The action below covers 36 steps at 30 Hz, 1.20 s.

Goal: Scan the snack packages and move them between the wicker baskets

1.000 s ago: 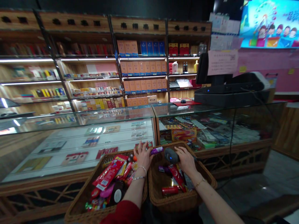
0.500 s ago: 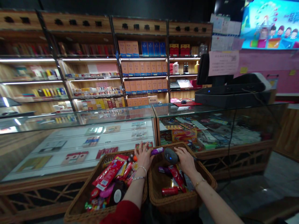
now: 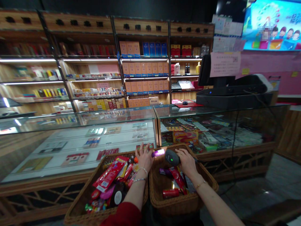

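Observation:
Between the thumb and fingers of my left hand (image 3: 144, 158) is a small purple packaged item (image 3: 158, 153), lit brightly on its label side. My right hand (image 3: 187, 161) grips a dark grey barcode scanner (image 3: 172, 157), whose head faces the purple item and shows a green light. Below my left hand, the left wicker basket (image 3: 77, 205) holds red packets (image 3: 110, 175), a round black item with a white label (image 3: 118, 194) and small colourful sweets. Under the scanner, the right wicker basket (image 3: 162, 204) contains a purple packet (image 3: 165, 171), red packets and a red cylinder (image 3: 171, 193).
Glass display counters (image 3: 117, 114) stand right behind the baskets. A monitor and till unit (image 3: 225, 91) sit on the right counter, with a cable (image 3: 234, 135) hanging down its front. Stocked shelves (image 3: 145, 69) line the back wall, and a lit screen (image 3: 274, 25) is at upper right.
The scanner's indicator has turned from blue to green, and bright light now falls on the purple item. Both hands stay in nearly the same place.

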Motion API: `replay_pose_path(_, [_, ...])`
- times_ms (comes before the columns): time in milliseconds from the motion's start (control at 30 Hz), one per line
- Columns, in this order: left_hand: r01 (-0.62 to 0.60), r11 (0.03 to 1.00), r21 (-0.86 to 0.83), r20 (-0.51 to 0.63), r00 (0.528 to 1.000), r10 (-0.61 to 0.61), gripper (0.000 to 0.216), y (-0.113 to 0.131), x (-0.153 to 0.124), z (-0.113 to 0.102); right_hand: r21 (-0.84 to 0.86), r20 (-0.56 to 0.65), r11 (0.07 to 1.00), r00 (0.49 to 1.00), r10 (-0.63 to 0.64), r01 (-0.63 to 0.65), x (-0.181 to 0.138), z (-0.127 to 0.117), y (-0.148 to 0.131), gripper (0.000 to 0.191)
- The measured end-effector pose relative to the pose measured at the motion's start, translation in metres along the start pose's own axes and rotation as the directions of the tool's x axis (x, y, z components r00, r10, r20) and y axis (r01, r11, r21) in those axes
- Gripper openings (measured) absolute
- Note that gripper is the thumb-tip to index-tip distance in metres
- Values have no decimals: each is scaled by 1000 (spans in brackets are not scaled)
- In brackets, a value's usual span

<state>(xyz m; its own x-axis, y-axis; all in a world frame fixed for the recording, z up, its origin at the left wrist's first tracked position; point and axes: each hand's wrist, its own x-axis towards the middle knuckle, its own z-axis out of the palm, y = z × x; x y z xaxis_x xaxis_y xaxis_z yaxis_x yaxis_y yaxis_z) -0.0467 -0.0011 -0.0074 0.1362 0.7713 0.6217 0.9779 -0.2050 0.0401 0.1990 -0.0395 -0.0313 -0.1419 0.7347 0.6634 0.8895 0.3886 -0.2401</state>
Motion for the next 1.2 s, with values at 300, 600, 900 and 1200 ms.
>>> replay_pose_path(300, [-1, 1000, 0, 5, 1000, 1, 33, 0, 1, 1, -25, 32, 1000, 999, 18, -17, 1, -2, -2, 42])
replay_pose_path(600, [4, 1000, -13, 14, 1000, -4, 33, -1, 1, 1, -46, -2, 999, 1000, 9, -9, 2, 3, 3, 43])
replay_pose_path(900, [-1, 1000, -30, 0, 1000, 1, 35, 4, -2, -11, -93, -29, 996, 1000, -6, 3, 1, 3, 2, 46])
replay_pose_path(1200, [1, 999, -39, -15, 1000, -1, 29, 6, 3, -26, -118, -60, 991, 995, -76, 68, 4, -1, -1, 45])
